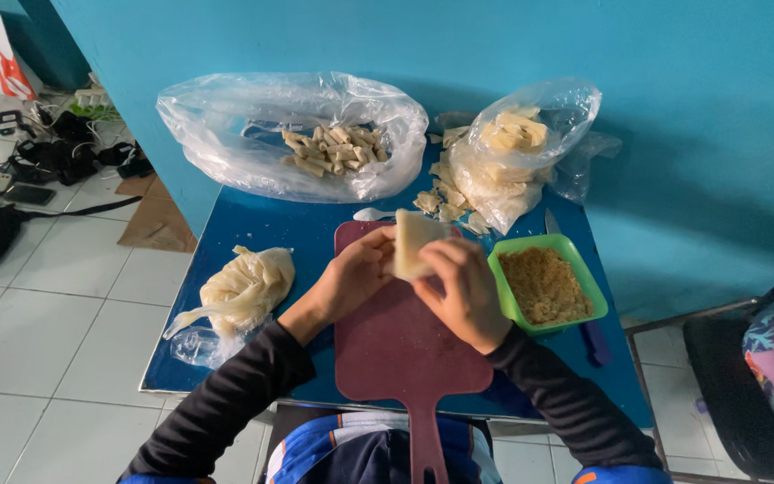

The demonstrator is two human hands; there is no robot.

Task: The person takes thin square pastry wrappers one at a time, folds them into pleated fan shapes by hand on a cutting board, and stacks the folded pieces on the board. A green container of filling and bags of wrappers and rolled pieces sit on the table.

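Both hands hold a pale square pastry wrapper above a dark red cutting board. My left hand grips the wrapper's left edge. My right hand pinches its right and lower side. Just right of my right hand stands a green square tub filled with brown crumbly filling. The board's handle points towards me.
On the blue table, a large clear bag holds several rolled pastries at the back. A second bag of wrappers lies back right, a knotted bag of dough at left. A chair stands right.
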